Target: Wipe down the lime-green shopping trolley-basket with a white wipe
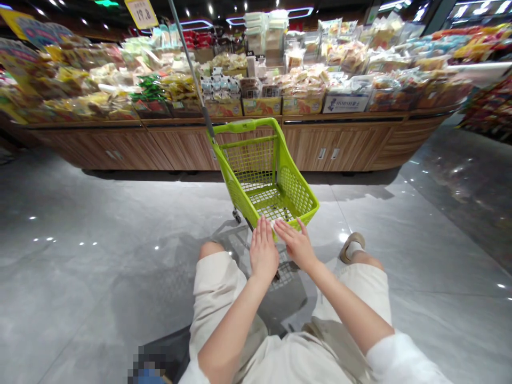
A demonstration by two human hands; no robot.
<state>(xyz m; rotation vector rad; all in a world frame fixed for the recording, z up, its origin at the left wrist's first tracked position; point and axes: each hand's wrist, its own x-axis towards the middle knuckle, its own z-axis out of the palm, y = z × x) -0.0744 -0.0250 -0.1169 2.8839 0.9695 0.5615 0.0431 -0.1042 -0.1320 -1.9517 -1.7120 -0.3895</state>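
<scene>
My left hand (pixel 263 250) and my right hand (pixel 295 245) reach forward, palms down, fingers extended. Their fingertips rest on the near rim of a lime-green plastic shopping cart (pixel 256 165), and neither hand visibly grips it. A pale patch shows at the rim between my fingers, too unclear to name. The cart's mesh basket holds nothing visible. A thin grey pole (pixel 190 66) rises from its left side, and a small caster (pixel 237 215) shows below. My cream shorts (pixel 216 288) and a sandalled foot (pixel 352 247) lie below my hands.
A long wooden display counter (pixel 336 146) stands ahead, stacked with bagged snacks and boxed foods (pixel 304 80). A yellow price sign (pixel 141 13) hangs top left. Polished grey floor tiles (pixel 100 240) surround the cart, and more shelving (pixel 488 109) stands at the right.
</scene>
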